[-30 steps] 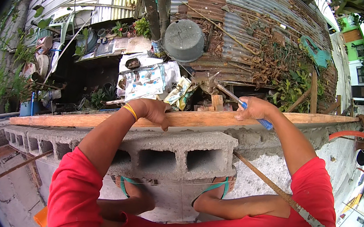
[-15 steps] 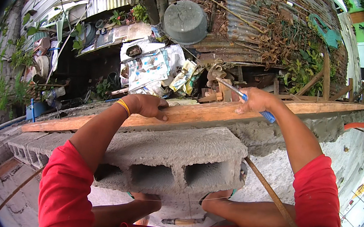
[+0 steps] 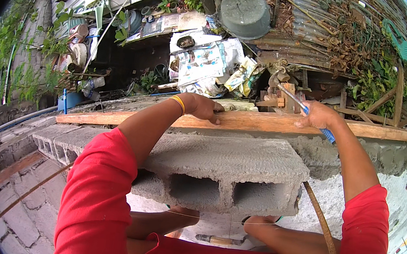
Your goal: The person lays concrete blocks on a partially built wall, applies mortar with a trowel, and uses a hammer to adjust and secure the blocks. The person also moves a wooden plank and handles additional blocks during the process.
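A long wooden plank (image 3: 250,123) lies along the top of a rough mortared wall (image 3: 333,157). My left hand (image 3: 201,107), with a yellow band at the wrist, is closed on the plank's upper edge, fingers partly hidden. Farther right, my right hand (image 3: 320,116) grips a tool with a metal shaft and blue handle (image 3: 328,135). Its fingertips rest at the plank. The tool's shaft points up and left past the plank, and its far end is hard to make out. Nearer me stands a hollow concrete block (image 3: 230,156), its openings facing me.
More hollow blocks (image 3: 55,141) continue left. A rusty bar (image 3: 325,235) slants beside the block at right. Below, between my legs, lies a wooden-handled tool (image 3: 219,240). Beyond the wall are a grey tub (image 3: 245,13), corrugated roofing (image 3: 315,18) and wood scraps.
My view has shifted, so the whole scene sits farther right. Both hands keep about the same places along the plank, and the blue-handled tool stays in my right hand.
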